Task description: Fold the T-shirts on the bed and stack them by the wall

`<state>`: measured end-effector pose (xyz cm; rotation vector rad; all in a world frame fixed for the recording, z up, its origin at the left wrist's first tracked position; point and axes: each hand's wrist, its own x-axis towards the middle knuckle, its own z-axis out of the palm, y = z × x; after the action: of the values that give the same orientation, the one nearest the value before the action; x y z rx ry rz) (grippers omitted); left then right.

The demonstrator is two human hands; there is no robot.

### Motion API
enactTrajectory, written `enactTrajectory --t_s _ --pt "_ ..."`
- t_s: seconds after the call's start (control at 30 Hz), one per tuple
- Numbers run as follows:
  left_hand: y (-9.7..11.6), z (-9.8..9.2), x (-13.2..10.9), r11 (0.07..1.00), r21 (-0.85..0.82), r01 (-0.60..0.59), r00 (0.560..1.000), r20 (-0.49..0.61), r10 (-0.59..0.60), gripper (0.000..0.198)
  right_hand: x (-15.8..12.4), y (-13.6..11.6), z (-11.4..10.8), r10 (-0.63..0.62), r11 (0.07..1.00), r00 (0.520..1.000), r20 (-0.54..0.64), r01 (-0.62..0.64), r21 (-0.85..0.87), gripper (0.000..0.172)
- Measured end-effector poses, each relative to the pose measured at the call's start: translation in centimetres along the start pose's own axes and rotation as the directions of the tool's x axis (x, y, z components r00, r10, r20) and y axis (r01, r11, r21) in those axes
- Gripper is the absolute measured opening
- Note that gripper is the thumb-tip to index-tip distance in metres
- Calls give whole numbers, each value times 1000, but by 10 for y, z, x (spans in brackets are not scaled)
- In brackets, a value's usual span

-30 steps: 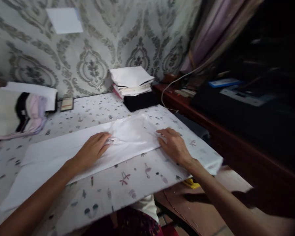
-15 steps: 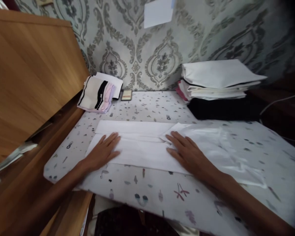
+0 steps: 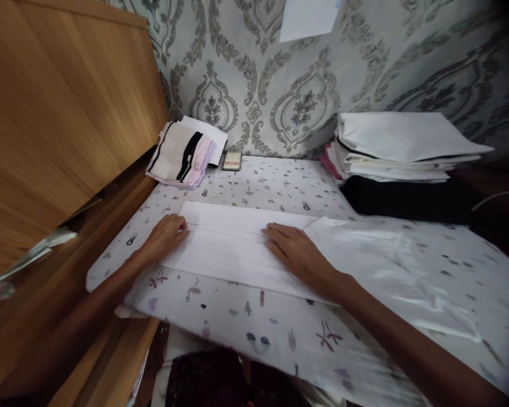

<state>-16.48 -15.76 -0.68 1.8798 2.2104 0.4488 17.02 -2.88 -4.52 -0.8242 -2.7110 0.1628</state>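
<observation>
Smooth the cloth (image 3: 227, 254) parallel to the table (image 3: 224, 308) front edge: right hand (image 3: 290, 249) flat, fingers extended, gripping nothing; left hand (image 3: 166, 236) at its left end, fingers curled, pinch indeterminable.

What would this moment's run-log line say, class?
left hand: at left end of long white folded cloth | right hand: on its middle

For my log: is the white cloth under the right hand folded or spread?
Folded, at least partly: a layer's edge runs lengthwise along the white cloth; its right end looks creased.
</observation>
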Motion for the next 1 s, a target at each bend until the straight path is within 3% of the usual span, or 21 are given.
enactTrajectory --t_s 0.23,0.4,0.57,0.67,0.87,1.0 --pt "-17 -5 -5 983 -136 120 992 49 -114 18 -3 6 3 -14 1000 1000 -20 13 -24 42" --pt "-22 -6 -4 967 -169 191 978 114 -174 37 11 -22 6 -83 996 996 -45 83 -21 35" --pt "-33 -3 -5 950 -231 212 975 114 -190 27 35 -48 9 -48 994 998 -29 50 93 14" --pt "-37 0 -5 902 -390 185 982 98 -159 23 44 -52 8 -28 983 1000 8 26 180 13" --pt "-33 -1 -8 734 -659 166 986 91 -141 36 46 -57 6 -5 973 1000 2 5 233 15" --pt "-25 -4 -3 831 -530 171 985 120 -126 37 44 -59 3 37 964 999 4 -36 263 14"
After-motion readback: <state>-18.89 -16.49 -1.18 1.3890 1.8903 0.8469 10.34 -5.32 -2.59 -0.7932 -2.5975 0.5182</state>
